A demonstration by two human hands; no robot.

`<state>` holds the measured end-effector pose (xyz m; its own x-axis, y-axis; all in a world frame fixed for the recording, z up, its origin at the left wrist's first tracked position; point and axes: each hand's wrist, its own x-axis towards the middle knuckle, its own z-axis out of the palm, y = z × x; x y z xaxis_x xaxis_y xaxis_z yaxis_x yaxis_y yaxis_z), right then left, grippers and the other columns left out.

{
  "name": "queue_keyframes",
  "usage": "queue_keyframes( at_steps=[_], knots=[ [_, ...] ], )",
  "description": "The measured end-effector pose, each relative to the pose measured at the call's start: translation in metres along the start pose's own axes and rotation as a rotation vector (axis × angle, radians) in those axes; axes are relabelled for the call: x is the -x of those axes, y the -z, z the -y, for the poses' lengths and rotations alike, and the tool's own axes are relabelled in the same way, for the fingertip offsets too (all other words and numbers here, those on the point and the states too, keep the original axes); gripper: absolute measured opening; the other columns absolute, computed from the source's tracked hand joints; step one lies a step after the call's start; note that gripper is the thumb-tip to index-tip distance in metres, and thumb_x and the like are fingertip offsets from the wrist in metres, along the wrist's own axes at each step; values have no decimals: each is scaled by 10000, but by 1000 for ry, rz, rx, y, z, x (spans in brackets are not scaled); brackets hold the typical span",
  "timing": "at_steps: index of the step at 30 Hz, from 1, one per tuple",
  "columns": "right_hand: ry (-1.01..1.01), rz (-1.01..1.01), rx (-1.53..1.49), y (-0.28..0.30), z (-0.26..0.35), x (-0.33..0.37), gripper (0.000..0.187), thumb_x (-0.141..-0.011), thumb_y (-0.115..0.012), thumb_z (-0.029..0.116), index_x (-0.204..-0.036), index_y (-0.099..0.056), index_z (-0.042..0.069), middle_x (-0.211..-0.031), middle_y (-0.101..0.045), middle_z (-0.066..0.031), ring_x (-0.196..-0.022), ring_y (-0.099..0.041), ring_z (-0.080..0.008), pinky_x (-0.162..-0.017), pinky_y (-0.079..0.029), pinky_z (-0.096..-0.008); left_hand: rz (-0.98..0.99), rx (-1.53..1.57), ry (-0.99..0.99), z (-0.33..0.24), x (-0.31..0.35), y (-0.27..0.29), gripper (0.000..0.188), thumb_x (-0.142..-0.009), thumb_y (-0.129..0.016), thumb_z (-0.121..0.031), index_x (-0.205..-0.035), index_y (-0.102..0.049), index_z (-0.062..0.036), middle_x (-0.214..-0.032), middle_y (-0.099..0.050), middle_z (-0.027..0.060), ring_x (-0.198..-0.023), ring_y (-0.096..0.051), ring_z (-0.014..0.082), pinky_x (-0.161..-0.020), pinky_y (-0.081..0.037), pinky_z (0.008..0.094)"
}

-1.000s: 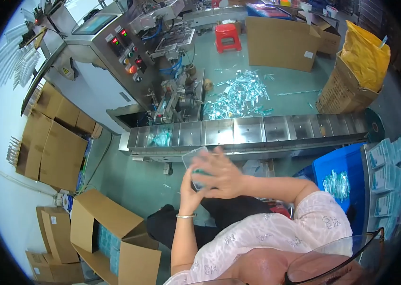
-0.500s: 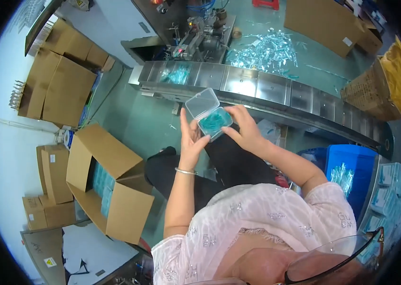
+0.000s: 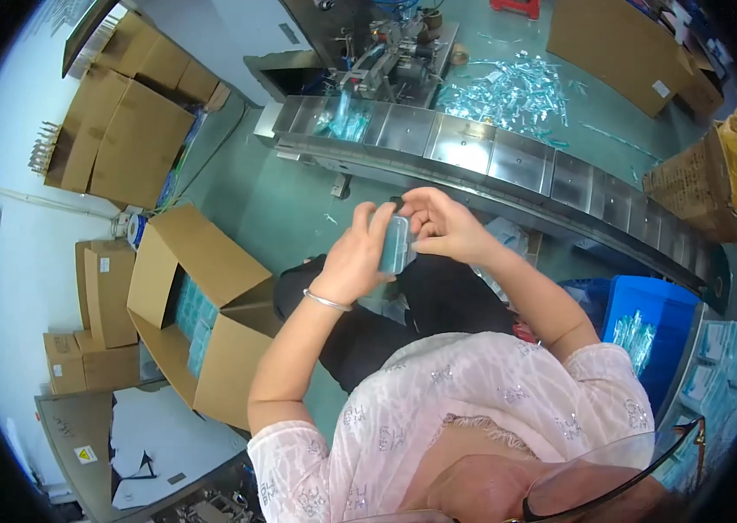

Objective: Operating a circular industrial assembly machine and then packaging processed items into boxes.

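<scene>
A small clear plastic box (image 3: 397, 245) with teal contents is held over my lap, tilted up on edge with its lid down. My left hand (image 3: 353, 257) is closed round its left side, the fingers over the top edge and the thumb low. At its right edge my right hand (image 3: 445, 228) has curled fingers and a thumb against the box. Whether the lid is fully latched is hidden by the fingers and the tilt.
Ahead runs a metal conveyor (image 3: 464, 144) with teal pieces (image 3: 347, 125) by a machine (image 3: 386, 70). An open carton (image 3: 229, 362) of filled boxes stands left. A blue bin (image 3: 648, 301) and stacked plastic boxes (image 3: 719, 342) are right. Loose teal pieces (image 3: 508, 94) litter the floor beyond.
The plastic box's lid, raised before, is now down. The box has been turned up on edge, and my left hand has swung over its left side while my right fingers curled in.
</scene>
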<state>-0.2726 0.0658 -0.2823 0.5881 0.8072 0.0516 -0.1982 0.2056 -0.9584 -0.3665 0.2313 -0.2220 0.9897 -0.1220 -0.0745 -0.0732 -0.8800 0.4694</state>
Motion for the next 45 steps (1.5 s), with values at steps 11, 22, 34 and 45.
queue_keyframes(
  at_steps=[11, 22, 34, 45],
  knots=[
    [488, -126, 997, -37, -35, -3, 883, -557, -758, 155, -1300, -307, 7, -1186, -417, -192, -1111, -406, -369, -939, -341, -443, -209, 39, 311, 19, 12, -23, 582, -783, -580, -275, -1255, -322, -54, -1137, -422, 264, -984, -489, 441, -844, -425, 454],
    [436, 15, 1158, -50, -23, -8, 814, -600, -763, 298, -1270, -382, 39, -1194, -432, -199, -1081, -426, -366, -932, -363, -426, -494, 567, 140, 62, 30, -43, 593, -769, -648, -266, -1236, -385, -12, -1187, -465, 184, -1108, -453, 265, -952, -344, 341],
    [187, 34, 1253, 17, -65, -58, 415, -791, -530, 31, -1196, -456, -20, -1190, -450, -178, -1104, -445, -313, -967, -325, -373, -1297, -279, 907, 301, 305, 54, 587, -640, -752, -208, -1139, -488, -49, -1130, -499, 154, -1078, -452, 323, -929, -367, 386],
    [-64, 115, 1273, -7, -61, -122, 339, -764, -572, 37, -1093, -519, -27, -1138, -505, -180, -1054, -510, -307, -899, -392, -328, 528, 29, 1270, 508, 350, -53, 409, -700, -596, -87, -1108, -567, -75, -1145, -552, 179, -1049, -535, 337, -865, -441, 438]
  ],
)
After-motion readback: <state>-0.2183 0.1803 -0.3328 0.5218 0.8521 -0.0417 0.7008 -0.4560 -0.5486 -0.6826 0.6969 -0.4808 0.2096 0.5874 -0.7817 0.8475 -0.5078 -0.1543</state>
